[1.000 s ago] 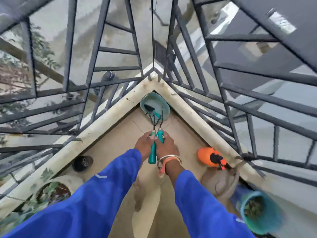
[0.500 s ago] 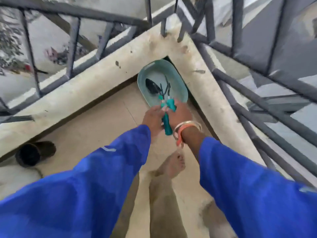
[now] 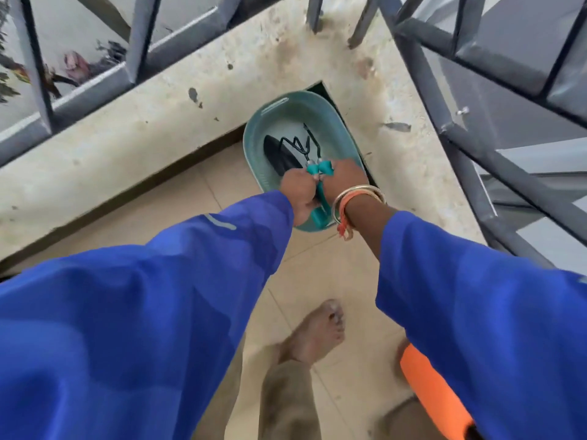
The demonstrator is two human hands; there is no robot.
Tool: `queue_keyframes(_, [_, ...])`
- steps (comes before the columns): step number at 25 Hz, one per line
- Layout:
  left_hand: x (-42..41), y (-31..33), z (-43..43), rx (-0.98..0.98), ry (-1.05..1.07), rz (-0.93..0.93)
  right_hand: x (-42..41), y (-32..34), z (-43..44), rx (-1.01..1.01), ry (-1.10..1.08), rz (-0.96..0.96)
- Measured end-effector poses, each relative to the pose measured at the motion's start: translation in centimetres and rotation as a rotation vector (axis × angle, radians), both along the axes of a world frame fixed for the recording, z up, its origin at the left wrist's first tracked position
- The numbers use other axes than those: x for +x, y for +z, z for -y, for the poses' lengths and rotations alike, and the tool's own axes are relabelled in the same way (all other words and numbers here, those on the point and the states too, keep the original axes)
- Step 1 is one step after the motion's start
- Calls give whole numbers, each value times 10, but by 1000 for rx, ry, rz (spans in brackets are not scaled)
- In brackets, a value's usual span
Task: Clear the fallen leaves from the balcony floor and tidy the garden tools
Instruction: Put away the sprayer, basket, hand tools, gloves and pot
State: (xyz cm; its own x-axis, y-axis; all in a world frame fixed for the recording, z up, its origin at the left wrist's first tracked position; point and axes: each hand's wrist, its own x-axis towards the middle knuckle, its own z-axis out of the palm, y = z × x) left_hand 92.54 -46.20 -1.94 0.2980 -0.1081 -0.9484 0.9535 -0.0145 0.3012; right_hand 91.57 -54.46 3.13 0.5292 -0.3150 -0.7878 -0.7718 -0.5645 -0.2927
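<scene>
Both arms reach fwd & down, blue sleeves; left hand (image 3: 300, 193) & right hand (image 3: 344, 181) fisted side by side, touching.

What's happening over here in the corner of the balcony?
A person in blue sleeves is putting small garden tools away. Both the left hand and the right hand grip teal tool handles, with the dark metal tool heads already down inside a teal basin in the floor corner below the railing. The tools are not yet released.
</scene>
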Motion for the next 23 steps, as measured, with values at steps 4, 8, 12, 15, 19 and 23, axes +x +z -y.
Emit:
queue_keyframes(4, [10, -8, 11, 83, -60, -5, 6, -4, 5, -52, -2, -34])
queue_keyframes(8, [11, -6, 15, 89, -59, -25, 5, -7, 1, -75, 17, -67])
queue_keyframes(12, [12, 9, 12, 57, -134, -23, 0, -8, -5, -108, 31, -56])
queue_keyframes(15, [3, 19, 5, 83, -268, 87, -3, -2, -9, -110, 43, -74])
queue_keyframes(19, [-10, 32, -4, 80, -347, 190, -8, 6, -8, -71, 3, -63])
queue_keyframes(23, [-13, 52, -16, 149, -533, 341, -19, 14, -6, -46, -15, -36])
